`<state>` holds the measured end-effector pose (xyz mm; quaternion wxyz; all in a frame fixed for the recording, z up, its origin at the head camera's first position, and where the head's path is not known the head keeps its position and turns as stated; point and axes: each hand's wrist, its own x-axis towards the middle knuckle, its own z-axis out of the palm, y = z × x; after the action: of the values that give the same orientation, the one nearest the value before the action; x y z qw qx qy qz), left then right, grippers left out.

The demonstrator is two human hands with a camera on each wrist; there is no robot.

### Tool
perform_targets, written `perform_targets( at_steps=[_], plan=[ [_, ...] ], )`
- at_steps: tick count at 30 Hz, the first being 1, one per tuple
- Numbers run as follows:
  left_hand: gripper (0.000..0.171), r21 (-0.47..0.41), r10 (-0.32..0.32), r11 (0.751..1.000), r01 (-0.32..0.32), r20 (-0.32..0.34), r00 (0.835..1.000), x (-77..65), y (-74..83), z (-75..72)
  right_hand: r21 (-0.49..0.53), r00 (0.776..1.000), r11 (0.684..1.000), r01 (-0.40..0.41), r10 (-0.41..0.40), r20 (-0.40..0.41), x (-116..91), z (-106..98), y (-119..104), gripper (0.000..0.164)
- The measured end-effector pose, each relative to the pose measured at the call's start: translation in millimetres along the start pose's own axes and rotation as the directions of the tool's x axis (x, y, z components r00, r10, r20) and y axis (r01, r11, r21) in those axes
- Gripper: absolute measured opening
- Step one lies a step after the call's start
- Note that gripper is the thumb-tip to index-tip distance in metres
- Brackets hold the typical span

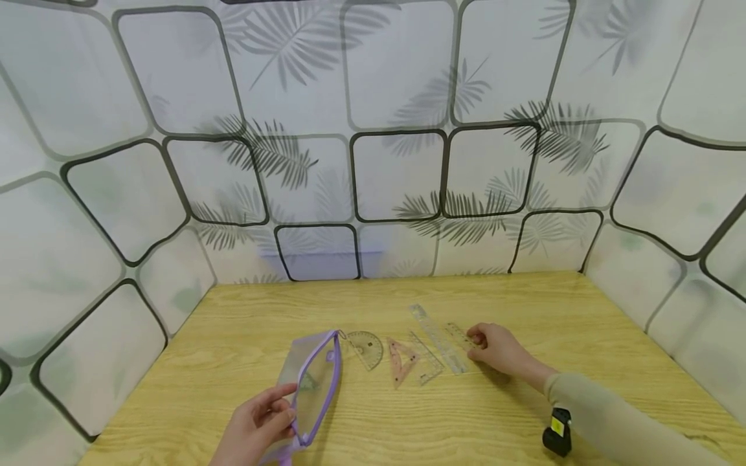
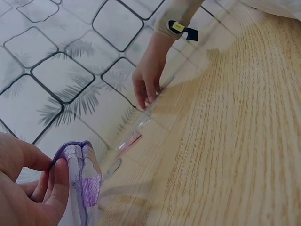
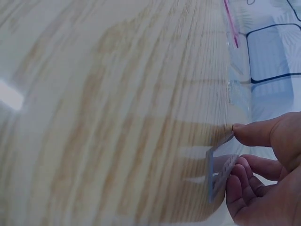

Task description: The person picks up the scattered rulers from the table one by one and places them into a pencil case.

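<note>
lower left of centre, the left hand [image 1: 259,421] pinches a translucent, purple-trimmed pouch [image 1: 335,387], its mouth gaping. right of centre, the right hand [image 1: 498,349] grips a flat, clear ruler [image 1: 457,333] between its fingers; the wood-grained tabletop [image 1: 408,427] bears a rounded protractor [image 1: 368,349] and pinkish triangle [image 1: 396,374] nearer centre.

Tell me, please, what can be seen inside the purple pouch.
A small greenish shape shows through the open pouch, perhaps inside, perhaps printed on it; whatever the left hand covers cannot be seen.
</note>
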<state>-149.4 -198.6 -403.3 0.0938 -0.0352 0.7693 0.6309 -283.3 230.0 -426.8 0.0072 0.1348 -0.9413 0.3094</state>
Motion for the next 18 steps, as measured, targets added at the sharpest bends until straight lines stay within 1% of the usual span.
perform_targets(
  at_steps=[6, 12, 18],
  plan=[
    [0.056, -0.006, 0.007, 1.0, -0.007, 0.028, 1.0, 0.9, -1.7, -1.5, -0.009, 1.0, 1.0, -0.008, 0.008, 0.0, -0.3, 1.0, -2.8, 0.037],
    [0.057, -0.011, 0.002, 1.0, -0.001, 0.034, 0.999, 0.6, -3.3, -2.4, -0.015, 1.0, 0.999, -0.029, 0.029, -0.001, 0.6, 2.6, -4.4, 0.037],
    [0.058, -0.015, 0.007, 1.0, -0.006, 0.046, 0.999, 0.3, -4.0, -2.4, -0.005, 1.0, 1.0, -0.029, 0.029, 0.007, 2.3, 2.1, -5.0, 0.037]
  ],
)
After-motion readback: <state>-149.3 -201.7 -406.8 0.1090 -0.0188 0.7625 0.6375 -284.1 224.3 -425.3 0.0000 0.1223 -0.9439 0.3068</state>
